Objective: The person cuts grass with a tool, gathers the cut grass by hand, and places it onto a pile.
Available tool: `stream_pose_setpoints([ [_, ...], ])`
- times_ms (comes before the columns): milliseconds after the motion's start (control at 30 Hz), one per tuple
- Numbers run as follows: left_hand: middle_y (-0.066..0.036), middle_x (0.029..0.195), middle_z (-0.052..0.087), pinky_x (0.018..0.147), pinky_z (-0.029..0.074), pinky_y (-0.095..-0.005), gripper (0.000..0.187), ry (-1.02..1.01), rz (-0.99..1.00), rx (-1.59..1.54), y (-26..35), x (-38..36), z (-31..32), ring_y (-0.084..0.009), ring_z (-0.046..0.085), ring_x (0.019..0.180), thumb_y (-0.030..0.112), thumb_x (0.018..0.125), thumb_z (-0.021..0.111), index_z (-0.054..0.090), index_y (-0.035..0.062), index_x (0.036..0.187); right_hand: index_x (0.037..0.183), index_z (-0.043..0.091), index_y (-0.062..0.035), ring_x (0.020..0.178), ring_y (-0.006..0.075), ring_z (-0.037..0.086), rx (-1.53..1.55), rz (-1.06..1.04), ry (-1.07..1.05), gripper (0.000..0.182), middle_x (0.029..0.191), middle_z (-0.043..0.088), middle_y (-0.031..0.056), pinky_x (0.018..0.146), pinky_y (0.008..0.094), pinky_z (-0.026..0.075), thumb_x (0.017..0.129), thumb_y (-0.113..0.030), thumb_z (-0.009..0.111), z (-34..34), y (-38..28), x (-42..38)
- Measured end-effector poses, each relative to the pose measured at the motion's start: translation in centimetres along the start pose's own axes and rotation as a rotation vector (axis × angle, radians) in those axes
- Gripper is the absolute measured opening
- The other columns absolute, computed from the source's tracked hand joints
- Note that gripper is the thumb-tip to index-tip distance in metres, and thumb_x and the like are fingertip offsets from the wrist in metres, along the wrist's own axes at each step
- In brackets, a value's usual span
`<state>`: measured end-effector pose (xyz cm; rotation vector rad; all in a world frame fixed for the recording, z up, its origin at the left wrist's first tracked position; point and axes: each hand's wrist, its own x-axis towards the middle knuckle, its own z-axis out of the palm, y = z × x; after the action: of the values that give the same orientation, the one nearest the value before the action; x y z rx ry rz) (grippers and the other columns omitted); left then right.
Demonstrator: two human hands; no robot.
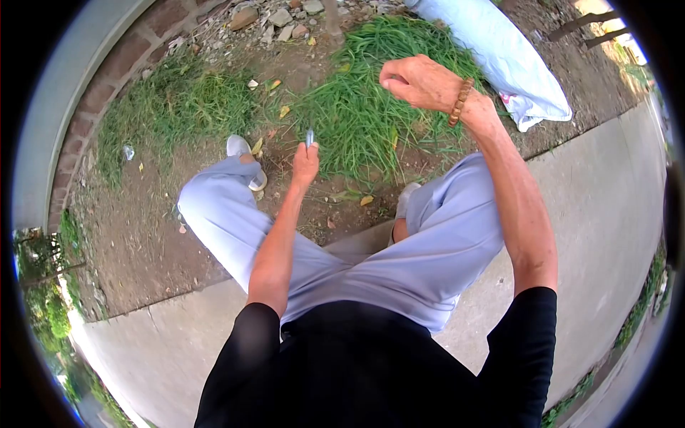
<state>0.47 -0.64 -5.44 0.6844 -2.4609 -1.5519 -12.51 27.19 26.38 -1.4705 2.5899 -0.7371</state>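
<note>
My left hand (305, 165) is closed round a short, silvery tool (310, 137) that points away from me; its full shape and exact kind cannot be made out. It is held over bare soil, beside the left edge of a thick heap of long green grass (364, 103). Above the right part of that heap is my right hand (422, 82), a beaded bracelet (460, 102) on its wrist. Its fingers are curled in with the thumb against them, and nothing sticks out of it.
A pale blue sack (510, 60) lies to the right behind the grass. Thinner grass (189, 107) grows on the left by a brick-edged wall (93, 100). Stones and rubble (275, 21) lie at the back. My feet rest on soil, with a concrete slab (592, 192) beneath and behind me.
</note>
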Motion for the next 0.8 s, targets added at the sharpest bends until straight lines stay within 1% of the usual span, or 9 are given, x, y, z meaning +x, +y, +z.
stream_pose_setpoints([
  [33,-0.024,0.076,0.06,0.067,0.044,-0.0468,0.041,-0.098,-0.068,0.068,-1.7,-0.4,0.5,-0.0405,0.058,0.074,0.038,0.093,0.049,0.054,-0.0027,0.087,0.096,0.062,-0.0013,0.048,0.0213,0.06,-0.006,0.0,0.001,0.023,0.067,0.062,0.0115,0.053,0.0361,0.049,0.092,-0.022,0.051,0.1,0.1,0.0],
  [100,-0.003,0.054,0.044,0.04,0.035,-0.0334,0.031,-0.346,-0.168,0.209,-6.7,-0.1,0.5,-0.0143,0.043,0.043,0.036,0.092,0.053,0.049,0.0062,0.083,0.096,0.062,-0.0013,0.048,0.0215,0.06,-0.016,0.002,0.001,0.023,0.068,0.062,0.0119,0.053,0.0364,0.049,0.092,-0.022,0.052,0.0,-0.1,0.0],
  [133,-0.003,0.054,0.044,0.04,0.035,-0.0334,0.031,-0.348,-0.168,0.208,-5.9,-0.8,-0.1,-0.0143,0.043,0.043,0.036,0.092,0.053,0.049,0.0062,0.083,0.096,0.062,-0.0017,0.048,0.0215,0.06,-0.005,0.023,0.001,0.023,0.068,0.063,0.0122,0.054,0.0363,0.049,0.092,-0.021,0.052,-0.1,-0.3,-0.1],
  [200,-0.032,0.089,0.062,0.078,0.047,-0.0482,0.043,-0.199,-0.132,0.357,-3.8,-1.7,-1.9,-0.0449,0.061,0.091,0.036,0.086,0.054,0.064,-0.0061,0.085,0.096,0.062,-0.002,0.048,0.0214,0.06,0.007,0.043,0.006,0.022,0.068,0.063,0.0124,0.054,0.0362,0.049,0.092,-0.021,0.052,-0.1,-0.2,0.0],
  [367,-0.03,0.083,0.063,0.076,0.048,-0.0487,0.042,0.066,-0.046,0.427,0.4,-1.5,-3.7,-0.0438,0.063,0.085,0.034,0.085,0.056,0.063,-0.0075,0.08,0.098,0.062,-0.0033,0.049,0.0219,0.061,0.004,-0.003,0.012,0.021,0.068,0.063,0.0121,0.055,0.0368,0.05,0.092,-0.021,0.051,0.1,0.1,0.1],
  [433,-0.026,0.076,0.063,0.071,0.047,-0.0468,0.04,0.158,-0.135,0.264,2.8,-1.5,-3.7,-0.0391,0.064,0.077,0.034,0.087,0.055,0.06,-0.0055,0.079,0.098,0.062,-0.0031,0.049,0.022,0.061,0.0,-0.008,0.018,0.022,0.069,0.063,0.0122,0.055,0.0371,0.05,0.092,-0.021,0.051,0.0,-0.2,0.0],
  [667,-0.011,0.063,0.049,0.056,0.039,-0.0398,0.033,0.089,0.091,-0.094,5.0,-0.7,-0.9,-0.0209,0.047,0.059,0.03,0.094,0.051,0.049,0.0004,0.08,0.097,0.062,-0.0021,0.049,0.022,0.061,-0.013,-0.015,0.016,0.022,0.068,0.063,0.012,0.055,0.037,0.05,0.091,-0.021,0.052,0.1,0.1,-0.1],
  [767,-0.023,0.077,0.061,0.067,0.044,-0.0478,0.04,-0.042,0.078,0.227,1.1,-2.1,1.3,-0.0399,0.06,0.074,0.038,0.091,0.053,0.055,-0.0024,0.086,0.097,0.062,-0.0018,0.049,0.0216,0.061,0.003,-0.01,0.004,0.021,0.067,0.063,0.0116,0.054,0.0363,0.049,0.091,-0.02,0.052,0.3,0.4,0.1],
  [800,-0.023,0.077,0.061,0.067,0.044,-0.0478,0.04,-0.041,0.078,0.224,-0.1,-2.6,1.2,-0.0399,0.06,0.074,0.038,0.091,0.053,0.055,-0.0024,0.086,0.097,0.062,-0.0018,0.049,0.0216,0.061,-0.001,-0.011,0.002,0.021,0.067,0.063,0.0116,0.054,0.0363,0.049,0.091,-0.02,0.052,0.3,0.3,0.1],
])
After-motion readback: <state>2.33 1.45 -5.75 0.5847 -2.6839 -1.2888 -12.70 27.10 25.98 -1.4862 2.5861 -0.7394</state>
